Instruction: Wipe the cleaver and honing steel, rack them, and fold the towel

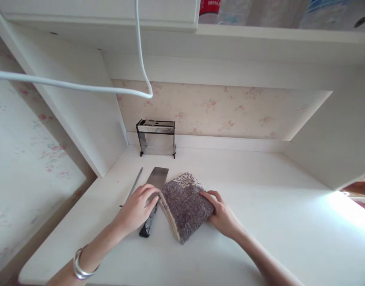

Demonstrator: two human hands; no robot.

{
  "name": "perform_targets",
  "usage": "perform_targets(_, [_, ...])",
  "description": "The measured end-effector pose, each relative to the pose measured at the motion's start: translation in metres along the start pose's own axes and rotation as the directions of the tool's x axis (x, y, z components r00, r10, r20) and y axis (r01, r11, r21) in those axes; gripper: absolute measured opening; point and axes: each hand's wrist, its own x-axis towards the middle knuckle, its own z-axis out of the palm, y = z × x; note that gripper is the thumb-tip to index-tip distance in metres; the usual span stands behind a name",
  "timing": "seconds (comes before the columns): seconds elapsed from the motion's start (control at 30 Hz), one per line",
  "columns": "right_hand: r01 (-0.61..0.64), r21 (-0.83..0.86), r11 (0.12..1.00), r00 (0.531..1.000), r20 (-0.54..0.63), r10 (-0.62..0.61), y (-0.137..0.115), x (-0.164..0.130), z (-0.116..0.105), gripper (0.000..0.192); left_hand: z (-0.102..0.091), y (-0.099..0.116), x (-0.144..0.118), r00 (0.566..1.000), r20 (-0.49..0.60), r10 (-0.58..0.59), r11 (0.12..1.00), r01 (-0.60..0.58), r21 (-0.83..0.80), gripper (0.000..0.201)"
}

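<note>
A folded brown-grey towel with a cream pattern on its far corner is held tilted over the white counter. My right hand grips its right side, thumb on the top and the other fingers partly hidden beneath. At the towel's left corner, my left hand pinches the edge between thumb and fingertips. Under and beside that hand lies a broad-bladed kitchen knife, its black handle pointing toward me. A thin grey rod-like tool lies left of the knife, its near end partly behind my left hand.
A metal knife rack with a black frame stands at the back left of the counter. White side panels and an overhead shelf enclose the space. A white cable hangs in front at the upper left.
</note>
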Motion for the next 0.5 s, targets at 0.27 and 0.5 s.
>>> perform_targets(0.27, [-0.04,-0.032,0.999,0.999,-0.009,0.039,-0.041,0.001,0.033,0.08,0.019,-0.001,-0.06,0.973,0.03,-0.229,0.944,0.214,0.252,0.042])
perform_targets(0.5, [-0.024,-0.059,0.998,1.0,-0.005,0.024,-0.061,0.027,0.046,0.077,0.03,0.0,-0.054,0.952,0.041,-0.303,0.857,0.254,0.449,0.037])
